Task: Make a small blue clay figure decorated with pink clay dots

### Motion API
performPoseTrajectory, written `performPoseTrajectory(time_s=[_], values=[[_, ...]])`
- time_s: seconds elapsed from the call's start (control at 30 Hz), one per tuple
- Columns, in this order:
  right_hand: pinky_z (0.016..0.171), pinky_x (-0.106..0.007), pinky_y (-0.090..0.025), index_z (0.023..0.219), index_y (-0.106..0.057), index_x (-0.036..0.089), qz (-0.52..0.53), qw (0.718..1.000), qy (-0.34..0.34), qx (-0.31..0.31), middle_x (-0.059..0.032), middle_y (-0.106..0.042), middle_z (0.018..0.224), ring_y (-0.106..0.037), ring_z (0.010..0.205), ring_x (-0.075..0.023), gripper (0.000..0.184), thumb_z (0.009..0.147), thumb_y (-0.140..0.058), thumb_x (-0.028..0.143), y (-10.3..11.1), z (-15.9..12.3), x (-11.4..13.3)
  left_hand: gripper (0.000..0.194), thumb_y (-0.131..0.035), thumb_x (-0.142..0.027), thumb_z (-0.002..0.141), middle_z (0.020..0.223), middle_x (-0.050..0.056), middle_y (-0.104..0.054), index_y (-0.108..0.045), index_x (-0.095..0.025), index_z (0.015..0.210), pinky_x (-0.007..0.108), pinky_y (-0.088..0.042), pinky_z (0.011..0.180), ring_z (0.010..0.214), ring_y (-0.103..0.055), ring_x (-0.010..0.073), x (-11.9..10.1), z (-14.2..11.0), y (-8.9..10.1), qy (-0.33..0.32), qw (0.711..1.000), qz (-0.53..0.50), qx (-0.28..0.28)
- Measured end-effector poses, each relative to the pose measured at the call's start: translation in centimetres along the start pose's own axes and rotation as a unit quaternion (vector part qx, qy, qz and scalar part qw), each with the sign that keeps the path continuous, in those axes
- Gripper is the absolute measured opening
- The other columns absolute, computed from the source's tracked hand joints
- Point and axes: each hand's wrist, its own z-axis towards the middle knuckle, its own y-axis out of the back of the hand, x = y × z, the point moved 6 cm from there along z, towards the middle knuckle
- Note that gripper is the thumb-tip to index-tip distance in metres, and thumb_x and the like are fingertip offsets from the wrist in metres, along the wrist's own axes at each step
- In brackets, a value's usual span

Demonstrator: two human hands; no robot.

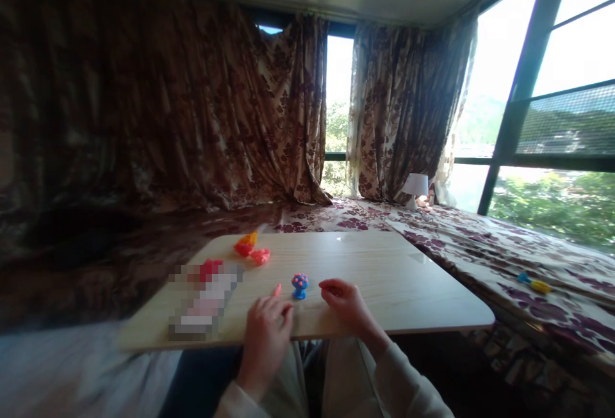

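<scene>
A small blue mushroom-shaped clay figure [300,285] stands upright near the front middle of the table, its rounded cap dotted with pink balls. To its left is a small pink piece of clay [277,290], just beyond the fingertips of my left hand [268,323]. That hand is low over the table's front, its fingers loosely bent and the thumb apart from them; I see nothing held in it. On the figure's other side, my right hand [343,303] has its fingers curled together in a pinch. Anything between those fingertips is hidden or too small to make out.
Red and orange crumpled packets [246,246] lie at the light wooden table's [379,271] back left. A red item [211,269] sits beside a blurred-out patch. Beyond the table are a flowered cover, a blue and yellow packet [541,285] and a white lamp [416,186].
</scene>
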Motion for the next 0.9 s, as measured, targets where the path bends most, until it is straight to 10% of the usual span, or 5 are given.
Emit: performPoseTrajectory(time_s=[0.17,0.63,0.9], values=[[0.062,-0.026,-0.049,0.075,-0.069,0.016,-0.113,0.990,0.078,-0.005,-0.0039,-0.066,0.072,-0.061,0.064,-0.0149,0.017,0.069,-0.054,0.019,-0.3,-0.4,0.4,0.018,-0.052,-0.025,0.078,0.071,0.005,-0.066,-0.070,-0.023,0.076,0.035,-0.040,0.072,0.077,-0.055,0.0216,3.5,1.6,1.2,0.011,0.993,0.107,0.048],[0.070,-0.027,-0.041,0.077,-0.071,0.023,-0.408,0.908,0.081,-0.040,-0.0045,-0.065,0.078,-0.059,0.079,-0.0189,0.019,0.080,-0.053,0.020,-0.5,-1.5,1.7,0.019,-0.053,-0.027,0.075,0.072,0.006,-0.067,-0.069,-0.022,0.067,0.037,-0.040,0.077,0.079,-0.058,0.0230,3.5,2.4,0.0,0.056,0.989,0.119,0.070],[0.065,-0.024,-0.046,0.086,-0.067,0.018,-0.197,0.961,0.161,-0.112,-0.0040,-0.064,0.079,-0.059,0.067,-0.0137,0.023,0.086,-0.046,0.025,0.6,-1.8,2.7,0.022,-0.056,-0.036,0.068,0.083,0.005,-0.073,-0.070,-0.020,0.074,0.039,-0.044,0.088,0.086,-0.064,0.0246,1.2,1.2,0.2,0.195,0.950,-0.236,0.056]])
